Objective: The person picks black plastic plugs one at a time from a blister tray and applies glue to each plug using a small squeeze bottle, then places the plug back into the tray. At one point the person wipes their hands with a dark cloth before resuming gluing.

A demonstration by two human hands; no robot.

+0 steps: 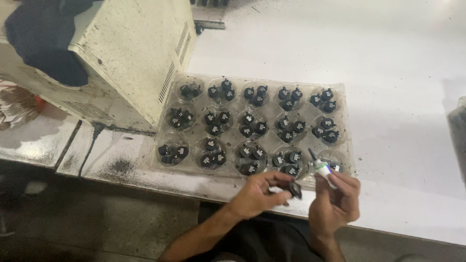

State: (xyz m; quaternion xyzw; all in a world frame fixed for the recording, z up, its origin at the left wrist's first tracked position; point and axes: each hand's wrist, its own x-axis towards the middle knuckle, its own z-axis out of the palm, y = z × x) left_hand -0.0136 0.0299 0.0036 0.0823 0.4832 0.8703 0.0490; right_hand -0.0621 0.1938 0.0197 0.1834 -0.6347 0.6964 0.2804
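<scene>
Nearest you, at the front edge of the bench (412, 145), your left hand (257, 194) has its fingers pinched around a small black part (294, 189), held just off the edge. Your right hand (336, 201) is just beside it, fingers wrapped around a little white tube (322, 169) whose thin dark nozzle points up and away from you. The tube's tip sits over the tray's near right corner.

Just beyond your hands lies a clear plastic tray (347, 145) with round cups in three rows of five. Nearly every cup holds a cluster of small black parts (249, 158), roughly three or four each, some showing pale square faces. The cup at the near right corner is mostly hidden behind the tube, so you cannot tell how full it is.

To the tray's left, touching its far left corner, stands a grubby cream metal box (141, 53) with vent slots. A dark cloth (46, 39) lies on top of it, towards the far left.
</scene>
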